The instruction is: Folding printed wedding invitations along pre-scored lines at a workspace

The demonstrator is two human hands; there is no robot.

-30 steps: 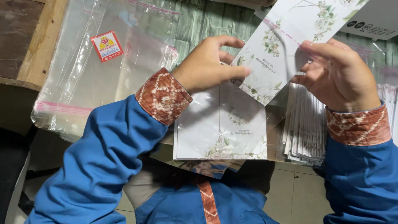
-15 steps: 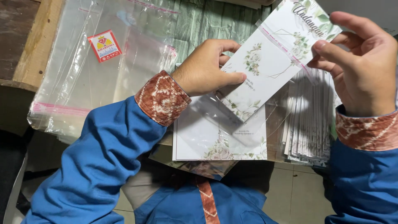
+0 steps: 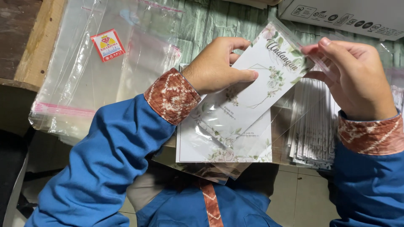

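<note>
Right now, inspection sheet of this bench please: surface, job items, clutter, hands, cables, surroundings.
Surface: green wood-grain tabletop, mostly covered.
Job's things: floral card inside a clear sleeve, held tilted above a flat card.
Clutter: pile of clear bags with a red label at left; stack of sleeved cards at right.
Grippers: left hand grips the card; right hand pinches the sleeve's top flap.
Cables: nothing seen.
Surroundings: cardboard box top right; wooden edge at left; tiled floor below.

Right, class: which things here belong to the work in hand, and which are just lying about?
In use:
left hand
right hand
floral card
clear sleeve

Lying about:
pile of plastic bags
stack of cards
cardboard box
</note>
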